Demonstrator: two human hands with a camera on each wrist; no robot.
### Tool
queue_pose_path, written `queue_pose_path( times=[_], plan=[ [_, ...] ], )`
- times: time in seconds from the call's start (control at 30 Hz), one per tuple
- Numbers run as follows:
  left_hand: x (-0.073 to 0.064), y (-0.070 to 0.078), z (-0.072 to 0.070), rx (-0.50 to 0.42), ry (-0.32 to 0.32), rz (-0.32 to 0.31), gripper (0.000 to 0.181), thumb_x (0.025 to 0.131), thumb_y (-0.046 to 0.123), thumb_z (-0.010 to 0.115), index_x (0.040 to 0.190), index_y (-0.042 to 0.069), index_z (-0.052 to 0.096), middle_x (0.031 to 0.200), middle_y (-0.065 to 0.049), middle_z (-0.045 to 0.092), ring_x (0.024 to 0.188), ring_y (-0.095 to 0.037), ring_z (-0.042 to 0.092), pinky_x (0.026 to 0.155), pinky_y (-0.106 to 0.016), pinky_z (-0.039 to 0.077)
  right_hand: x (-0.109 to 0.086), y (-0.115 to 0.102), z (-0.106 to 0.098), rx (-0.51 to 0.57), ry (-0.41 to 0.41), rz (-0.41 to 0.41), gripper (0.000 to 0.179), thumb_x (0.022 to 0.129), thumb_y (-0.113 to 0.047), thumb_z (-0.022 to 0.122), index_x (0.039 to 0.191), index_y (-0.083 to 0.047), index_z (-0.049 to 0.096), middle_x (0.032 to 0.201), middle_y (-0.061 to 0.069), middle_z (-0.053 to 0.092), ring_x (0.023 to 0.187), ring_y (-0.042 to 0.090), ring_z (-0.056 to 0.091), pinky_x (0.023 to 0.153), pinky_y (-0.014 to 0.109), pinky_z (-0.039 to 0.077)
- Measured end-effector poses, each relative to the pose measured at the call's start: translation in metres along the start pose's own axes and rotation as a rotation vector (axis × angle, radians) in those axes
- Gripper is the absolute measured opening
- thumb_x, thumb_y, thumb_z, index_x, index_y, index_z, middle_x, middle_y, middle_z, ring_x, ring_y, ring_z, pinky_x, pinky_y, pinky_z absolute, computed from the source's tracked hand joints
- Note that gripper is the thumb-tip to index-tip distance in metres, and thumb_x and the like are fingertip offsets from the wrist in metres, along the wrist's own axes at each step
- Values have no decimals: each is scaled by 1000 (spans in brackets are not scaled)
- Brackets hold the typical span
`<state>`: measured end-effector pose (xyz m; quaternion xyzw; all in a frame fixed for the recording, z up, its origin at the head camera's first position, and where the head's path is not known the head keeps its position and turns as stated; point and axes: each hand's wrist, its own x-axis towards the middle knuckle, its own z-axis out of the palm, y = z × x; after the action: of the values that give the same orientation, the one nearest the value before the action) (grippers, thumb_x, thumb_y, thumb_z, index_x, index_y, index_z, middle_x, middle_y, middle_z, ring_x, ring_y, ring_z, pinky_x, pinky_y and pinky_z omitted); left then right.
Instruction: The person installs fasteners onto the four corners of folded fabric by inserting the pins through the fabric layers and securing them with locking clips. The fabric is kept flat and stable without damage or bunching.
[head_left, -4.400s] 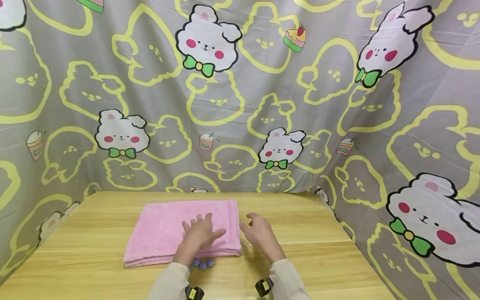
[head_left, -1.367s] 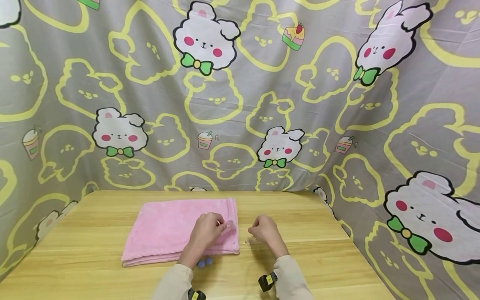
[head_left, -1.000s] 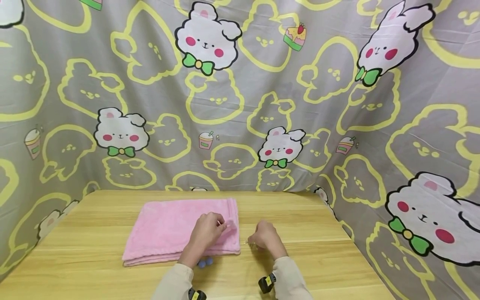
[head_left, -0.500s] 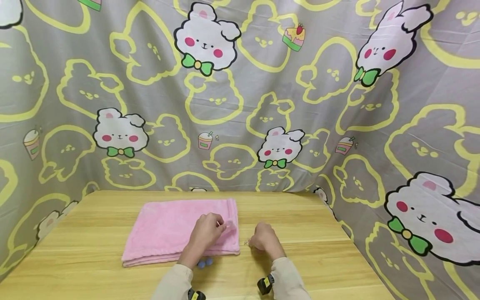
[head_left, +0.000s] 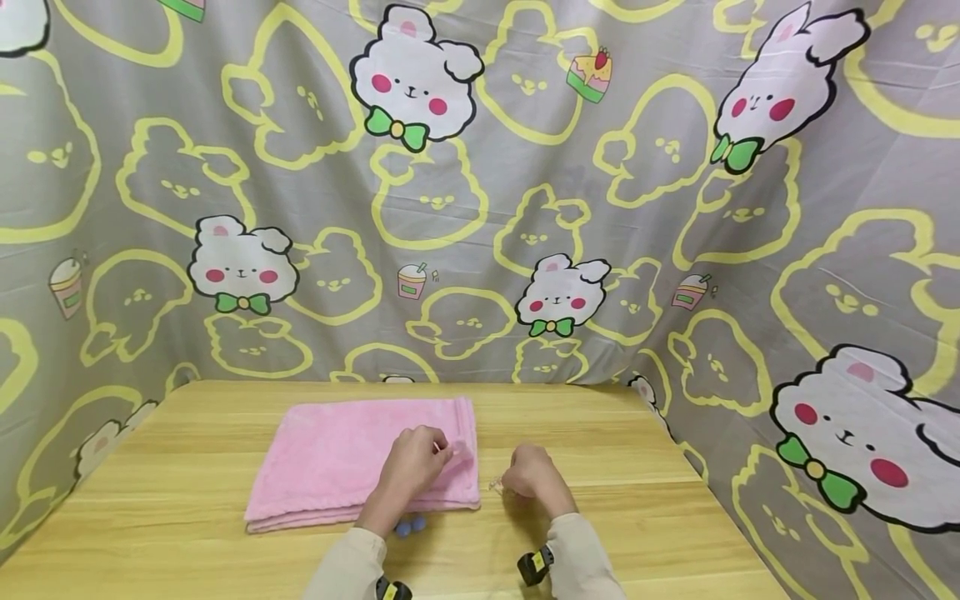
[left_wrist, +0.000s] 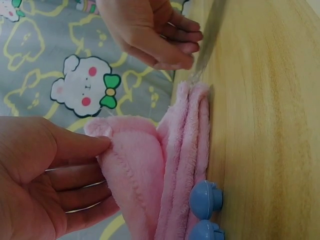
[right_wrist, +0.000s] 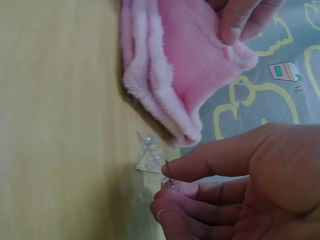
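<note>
A folded pink fleece blanket (head_left: 330, 454) lies on the wooden table. My left hand (head_left: 414, 462) pinches one corner of its top layer between thumb and fingers, and that corner stands lifted in the left wrist view. To the right of the blanket, my right hand (head_left: 534, 475) pinches a small clear-headed pin (right_wrist: 169, 180) with a thin metal point, seen in the right wrist view. Beside its fingertips lie several more clear-headed pins (right_wrist: 150, 155). Blue mushroom-shaped pieces (left_wrist: 204, 200) sit at the blanket's near edge, partly hidden by my left arm in the head view.
The wooden table (head_left: 637, 533) reaches back to a grey curtain (head_left: 465, 192) printed with white and yellow cartoon animals, which also closes off both sides. A black wrist camera (head_left: 534, 567) is strapped over the right sleeve, another over the left.
My left hand has gone from lying spread on the blanket to pinching and lifting its corner. My right hand has moved down to the clear pins and taken one.
</note>
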<state>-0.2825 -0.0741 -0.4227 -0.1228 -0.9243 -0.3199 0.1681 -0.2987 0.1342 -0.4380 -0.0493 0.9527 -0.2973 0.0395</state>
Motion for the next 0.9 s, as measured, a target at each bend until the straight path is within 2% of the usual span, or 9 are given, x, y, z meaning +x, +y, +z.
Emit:
queue_pose_path(
  times=[0.1, 0.27, 0.4, 0.53, 0.67, 0.77, 0.9],
  plan=[
    [0, 0, 0, -3, -5, -6, 10, 84, 11, 78, 76, 7, 74, 72, -5, 72, 64, -14, 63, 59, -30, 51, 0, 0, -3, 23, 11, -30, 17, 77, -1, 64, 65, -8, 53, 56, 0, 50, 49, 14, 49, 48, 26, 40],
    [-1, -1, 1, -3, -7, -9, 10, 84, 11, 78, 76, 8, 74, 71, -4, 72, 64, -14, 63, 59, -30, 51, 2, -2, -4, 63, 18, -100, 10, 87, -4, 60, 80, -3, 66, 67, 1, 57, 57, 13, 47, 53, 26, 38],
    [-1, -2, 1, -1, -1, -9, 10, 84, 10, 78, 75, 8, 74, 70, -4, 72, 64, -14, 64, 60, -31, 52, 4, -3, -4, 104, 28, -114, 11, 88, -4, 61, 81, -2, 69, 68, 2, 59, 57, 12, 48, 53, 25, 38],
    [-1, -1, 1, 1, -2, -6, 10, 83, 9, 78, 74, 8, 74, 68, -2, 71, 63, -13, 62, 60, -31, 51, 5, -4, -2, 195, 35, -118, 11, 89, -3, 64, 77, -2, 66, 62, 3, 61, 56, 15, 58, 53, 26, 48],
    [-1, 0, 0, 1, -7, -7, 11, 83, 9, 78, 73, 9, 73, 67, 0, 69, 62, -13, 59, 59, -31, 49, 6, -5, 1, 314, 23, -123, 11, 86, 0, 67, 76, 1, 64, 64, 12, 67, 57, 25, 69, 55, 35, 59],
    [-1, 0, 0, -4, -9, -5, 13, 84, 8, 77, 72, 9, 72, 65, 1, 67, 60, -11, 56, 57, -29, 47, 6, -7, 3, 377, 13, -126, 7, 84, 3, 65, 78, 3, 65, 66, 19, 69, 57, 28, 70, 56, 40, 60],
    [-1, 0, 1, -13, -14, -3, 15, 85, 6, 74, 70, 8, 71, 62, 1, 64, 56, -11, 51, 53, -26, 44, 5, -11, 4, 400, 18, -125, 5, 85, 1, 66, 82, 4, 68, 68, 20, 70, 55, 24, 68, 55, 38, 59]
  ],
)
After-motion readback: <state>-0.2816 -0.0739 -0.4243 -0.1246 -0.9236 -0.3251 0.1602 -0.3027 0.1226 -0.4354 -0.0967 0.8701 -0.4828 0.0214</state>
